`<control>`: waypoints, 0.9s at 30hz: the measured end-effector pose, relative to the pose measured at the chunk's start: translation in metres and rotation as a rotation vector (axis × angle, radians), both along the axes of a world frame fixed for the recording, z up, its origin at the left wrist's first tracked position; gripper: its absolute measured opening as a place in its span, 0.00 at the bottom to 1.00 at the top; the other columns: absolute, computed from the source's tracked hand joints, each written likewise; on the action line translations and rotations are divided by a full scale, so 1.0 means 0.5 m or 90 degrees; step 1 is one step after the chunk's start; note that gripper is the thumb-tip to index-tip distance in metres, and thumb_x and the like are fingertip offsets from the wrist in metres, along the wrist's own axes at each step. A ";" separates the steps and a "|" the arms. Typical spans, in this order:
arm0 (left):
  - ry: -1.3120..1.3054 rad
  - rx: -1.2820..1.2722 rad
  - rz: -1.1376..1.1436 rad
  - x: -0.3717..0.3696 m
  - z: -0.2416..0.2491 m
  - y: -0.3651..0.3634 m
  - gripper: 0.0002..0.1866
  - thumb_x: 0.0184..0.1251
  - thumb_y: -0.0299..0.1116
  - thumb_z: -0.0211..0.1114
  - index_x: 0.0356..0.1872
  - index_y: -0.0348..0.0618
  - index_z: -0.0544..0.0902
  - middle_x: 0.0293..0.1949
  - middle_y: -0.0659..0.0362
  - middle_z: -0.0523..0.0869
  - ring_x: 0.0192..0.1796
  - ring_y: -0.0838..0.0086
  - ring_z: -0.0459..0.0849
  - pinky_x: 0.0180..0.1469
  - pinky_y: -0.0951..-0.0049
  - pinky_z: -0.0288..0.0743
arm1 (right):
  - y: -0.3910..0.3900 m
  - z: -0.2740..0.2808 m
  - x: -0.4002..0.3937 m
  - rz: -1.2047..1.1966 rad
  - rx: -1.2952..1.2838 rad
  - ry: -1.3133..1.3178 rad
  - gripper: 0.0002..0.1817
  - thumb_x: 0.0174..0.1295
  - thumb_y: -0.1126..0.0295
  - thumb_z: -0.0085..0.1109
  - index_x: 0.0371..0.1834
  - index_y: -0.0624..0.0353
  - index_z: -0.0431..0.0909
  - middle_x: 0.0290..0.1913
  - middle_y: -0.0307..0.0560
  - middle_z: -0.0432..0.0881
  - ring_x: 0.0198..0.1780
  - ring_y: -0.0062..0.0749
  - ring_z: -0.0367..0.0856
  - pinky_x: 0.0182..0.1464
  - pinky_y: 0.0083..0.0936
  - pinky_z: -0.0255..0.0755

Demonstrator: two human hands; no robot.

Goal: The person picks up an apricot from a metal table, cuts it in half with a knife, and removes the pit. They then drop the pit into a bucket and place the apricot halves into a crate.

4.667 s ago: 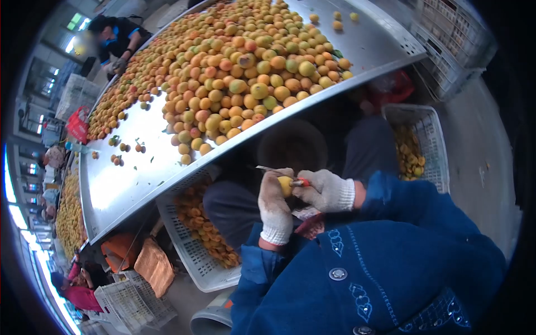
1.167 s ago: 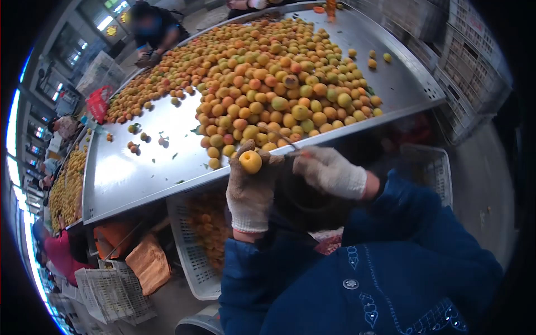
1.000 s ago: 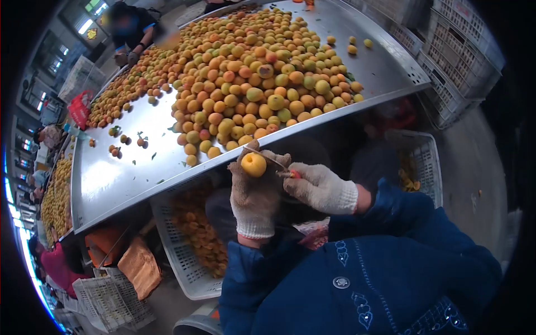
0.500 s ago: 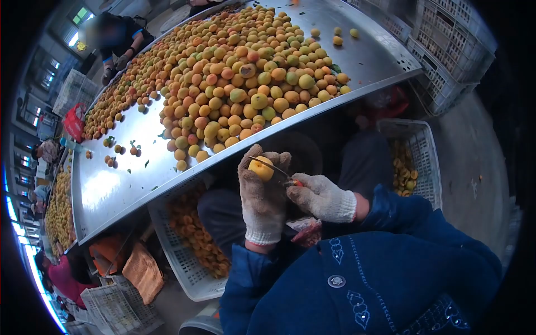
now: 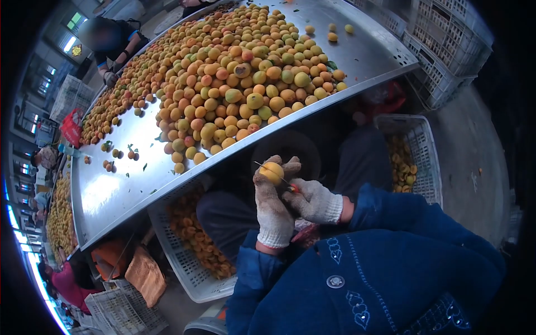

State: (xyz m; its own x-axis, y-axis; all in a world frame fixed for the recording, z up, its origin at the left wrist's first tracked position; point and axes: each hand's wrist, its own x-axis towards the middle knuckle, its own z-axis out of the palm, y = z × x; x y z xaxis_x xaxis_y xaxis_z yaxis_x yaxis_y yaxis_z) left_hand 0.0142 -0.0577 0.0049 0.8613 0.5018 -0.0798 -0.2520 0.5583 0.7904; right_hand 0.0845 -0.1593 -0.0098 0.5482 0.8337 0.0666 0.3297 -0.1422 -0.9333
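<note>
My left hand (image 5: pixel 273 211), in a worn knit work glove, grips a yellow apricot (image 5: pixel 272 175) between thumb and fingers. A thin-bladed knife with a red handle (image 5: pixel 294 188) is held in my gloved right hand (image 5: pixel 317 202). Its blade lies across the apricot, and the tip shows past the fruit's left side. Both hands are over my lap, just below the front edge of a metal table (image 5: pixel 223 159). A large heap of whole apricots (image 5: pixel 223 84) covers much of that table.
Two white plastic crates of apricot pieces flank my legs, one on the left (image 5: pixel 192 285) and one on the right (image 5: pixel 427 151). Stacked crates (image 5: pixel 446 56) stand at the far right. Across the table, a person (image 5: pixel 120 42) leans over the fruit. An orange-brown cloth (image 5: pixel 146 277) hangs at lower left.
Both hands have shifted slightly, the left one down and to the right, bringing the apricot closer to my right hand. The blade now reaches farther across the fruit.
</note>
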 end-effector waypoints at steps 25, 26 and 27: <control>-0.002 -0.255 -0.027 0.004 0.015 0.006 0.30 0.76 0.57 0.47 0.61 0.40 0.70 0.47 0.51 0.84 0.51 0.67 0.80 0.55 0.69 0.73 | -0.013 -0.012 0.029 0.044 -0.050 -0.086 0.17 0.69 0.58 0.53 0.51 0.61 0.70 0.33 0.63 0.82 0.37 0.60 0.83 0.38 0.43 0.76; -0.005 -0.249 -0.022 0.009 0.010 0.003 0.30 0.76 0.57 0.47 0.61 0.40 0.70 0.47 0.51 0.84 0.51 0.67 0.80 0.55 0.69 0.73 | -0.013 -0.009 0.026 0.035 -0.048 -0.062 0.17 0.69 0.58 0.54 0.48 0.61 0.71 0.32 0.63 0.82 0.36 0.60 0.83 0.38 0.43 0.76; 0.002 -0.227 0.010 0.017 0.001 0.002 0.29 0.76 0.56 0.47 0.62 0.40 0.70 0.49 0.52 0.83 0.51 0.68 0.80 0.56 0.70 0.72 | -0.009 -0.008 0.024 0.011 -0.012 -0.022 0.16 0.68 0.58 0.55 0.43 0.62 0.73 0.31 0.63 0.82 0.37 0.60 0.82 0.38 0.43 0.75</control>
